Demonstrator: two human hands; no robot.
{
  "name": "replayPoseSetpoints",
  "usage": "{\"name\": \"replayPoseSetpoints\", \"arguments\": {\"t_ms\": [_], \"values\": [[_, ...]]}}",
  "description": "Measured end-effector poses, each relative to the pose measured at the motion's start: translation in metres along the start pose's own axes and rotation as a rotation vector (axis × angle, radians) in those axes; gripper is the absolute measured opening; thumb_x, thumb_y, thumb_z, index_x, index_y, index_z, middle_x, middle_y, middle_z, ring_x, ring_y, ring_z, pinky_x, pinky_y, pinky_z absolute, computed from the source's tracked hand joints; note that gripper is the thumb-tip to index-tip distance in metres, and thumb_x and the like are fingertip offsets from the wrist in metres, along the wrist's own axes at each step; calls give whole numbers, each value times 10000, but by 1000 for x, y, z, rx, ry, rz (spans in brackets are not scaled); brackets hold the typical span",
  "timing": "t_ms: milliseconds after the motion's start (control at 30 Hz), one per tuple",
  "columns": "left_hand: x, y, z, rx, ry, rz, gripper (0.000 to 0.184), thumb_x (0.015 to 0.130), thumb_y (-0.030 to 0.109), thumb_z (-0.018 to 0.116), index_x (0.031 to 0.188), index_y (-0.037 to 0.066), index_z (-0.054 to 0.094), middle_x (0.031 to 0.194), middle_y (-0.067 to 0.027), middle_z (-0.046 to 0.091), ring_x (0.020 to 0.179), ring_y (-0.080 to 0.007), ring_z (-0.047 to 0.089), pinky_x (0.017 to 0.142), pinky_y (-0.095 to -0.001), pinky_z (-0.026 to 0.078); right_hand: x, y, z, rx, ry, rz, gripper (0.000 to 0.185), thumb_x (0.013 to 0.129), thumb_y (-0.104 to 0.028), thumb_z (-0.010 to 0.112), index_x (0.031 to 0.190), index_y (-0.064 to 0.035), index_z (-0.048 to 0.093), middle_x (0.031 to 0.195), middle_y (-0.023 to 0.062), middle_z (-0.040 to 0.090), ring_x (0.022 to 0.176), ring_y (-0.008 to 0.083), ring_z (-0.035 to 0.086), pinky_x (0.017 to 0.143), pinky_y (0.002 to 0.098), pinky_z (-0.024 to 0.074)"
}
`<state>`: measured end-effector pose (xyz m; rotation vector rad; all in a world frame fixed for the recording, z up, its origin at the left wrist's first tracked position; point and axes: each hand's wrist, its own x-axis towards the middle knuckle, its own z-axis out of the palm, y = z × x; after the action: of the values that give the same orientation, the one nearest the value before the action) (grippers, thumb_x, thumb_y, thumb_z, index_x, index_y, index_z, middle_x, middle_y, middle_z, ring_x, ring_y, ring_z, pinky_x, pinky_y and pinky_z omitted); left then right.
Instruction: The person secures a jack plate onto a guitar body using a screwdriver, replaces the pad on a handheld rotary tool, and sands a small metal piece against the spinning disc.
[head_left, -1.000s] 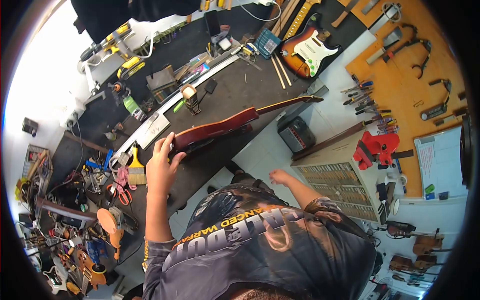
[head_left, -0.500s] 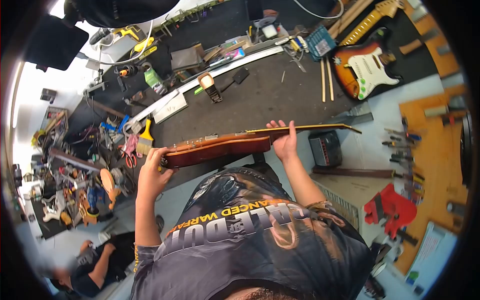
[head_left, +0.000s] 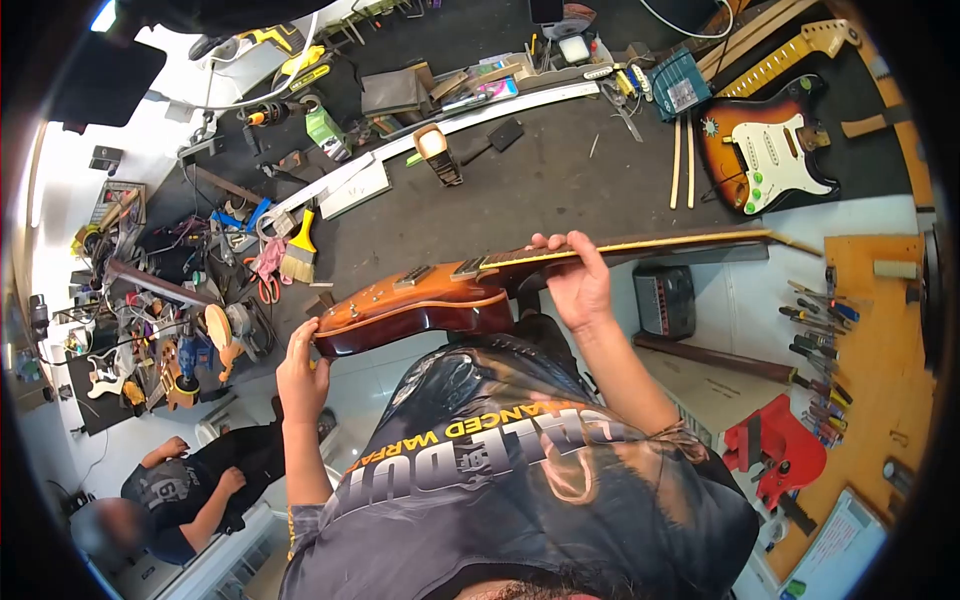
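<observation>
An electric guitar [head_left: 410,312] with a reddish-brown, glossy body is held up at the near edge of the dark workbench [head_left: 520,190], its top partly showing. My left hand [head_left: 303,372] grips the end of the body at the left. Fingers of my right hand [head_left: 580,285] wrap round the neck near the body, thumb side hidden in part. The neck reaches right, towards the bench's right end. Behind the guitar an open small box [head_left: 440,158] stands on the bench.
A sunburst guitar body [head_left: 765,160] lies at the back right beside two thin sticks. A brush [head_left: 300,250], scissors and many tools crowd the left. A red vise [head_left: 775,450] and an amplifier [head_left: 665,300] are at the right. Another person [head_left: 190,490] sits at lower left.
My right hand, first away from the guitar, has come to its neck and closed round it. The guitar has tilted so more of its top shows. The view has shifted left, revealing the other person.
</observation>
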<state>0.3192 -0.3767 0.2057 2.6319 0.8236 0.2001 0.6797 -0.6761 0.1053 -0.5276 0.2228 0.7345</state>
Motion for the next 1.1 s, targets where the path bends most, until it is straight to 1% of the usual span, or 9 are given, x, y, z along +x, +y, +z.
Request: {"name": "replayPoseSetpoints", "arguments": {"t_ms": [333, 500, 567, 600, 867, 900, 1000, 1033, 1100], "values": [[-17, -42, 48, -162, -66, 29, 665, 859, -3, 871, 1474, 93, 637, 1466, -134, 746, 1274, -391, 754, 1022, -461, 640, -80, -14, 105, -460, -262, -355, 101, 1123, -119, 698, 1181, -87, 622, 1111, 111, 750, 1216, 295, 720, 1189, 533, 506], [-2, -25, 91, -246, -91, 93, 651, 879, 96, 883, 1481, 100, 634, 1463, -138, 743, 1239, -406, 758, 1000, -478, 639, -97, -32, 134, -622, -376, -553, 178, 1116, -154, 745, 1185, -87, 596, 1097, 109, 739, 1097, 262, 748, 1324, 628, 396], [11, -14, 107, -292, -113, 121, 631, 895, 130, 876, 1477, 91, 636, 1474, -148, 735, 1207, -423, 762, 970, -493, 639, -99, -42, 137, -661, -365, -621, 219, 1106, -189, 777, 1174, -95, 591, 1080, 96, 735, 1051, 246, 751, 1304, 626, 428], [18, -6, 115, -330, -170, 68, 641, 880, 85, 825, 1492, 110, 636, 1468, -157, 734, 1253, -432, 741, 1018, -507, 624, -100, -48, 138, -678, -359, -659, 228, 1106, -201, 784, 1169, -98, 590, 1074, 91, 733, 1032, 239, 751, 1294, 623, 443], [73, 60, 175, -356, -290, 303, 602, 915, 161, 855, 1462, 76, 618, 1469, -148, 706, 1158, -426, 768, 950, -541, 631, -107, -101, 129, -747, -229, -854, 244, 1102, -217, 803, 1151, -110, 589, 1010, 62, 688, 975, 207, 716, 1154, 494, 553], [83, 70, 177, -362, -402, 262, 607, 952, 285, 880, 1474, 106, 627, 1470, -142, 691, 1239, -432, 739, 1021, -528, 614, -106, -109, 127, -760, -228, -870, 249, 1100, -216, 807, 1152, -109, 589, 1009, 62, 685, 972, 204, 709, 1146, 489, 553], [119, 91, 174, -363, -625, 399, 594, 932, 203, 848, 1475, 107, 627, 1425, -145, 671, 1236, -419, 731, 1029, -517, 611, -98, -129, 122, -799, -246, -906, 287, 1071, -178, 833, 1150, -101, 569, 1000, 64, 670, 961, 200, 684, 1088, 458, 544], [132, 96, 172, -386, -701, 373, 572, 894, 79, 750, 1450, 99, 615, 1378, -171, 623, 1242, -429, 700, 1030, -521, 594, -98, -135, 121, -825, -256, -912, 296, 1063, -165, 838, 1149, -100, 563, 999, 66, 669, 962, 201, 683, 1081, 454, 540], [161, 109, 187, -383, -696, 332, 569, 858, 29, 687, 1419, 82, 600, 1370, -191, 604, 1238, -446, 685, 1026, -525, 581, -95, -147, 115, -858, -262, -911, 338, 1030, -127, 857, 1150, -100, 542, 998, 70, 666, 967, 205, 687, 1063, 445, 531]]}}
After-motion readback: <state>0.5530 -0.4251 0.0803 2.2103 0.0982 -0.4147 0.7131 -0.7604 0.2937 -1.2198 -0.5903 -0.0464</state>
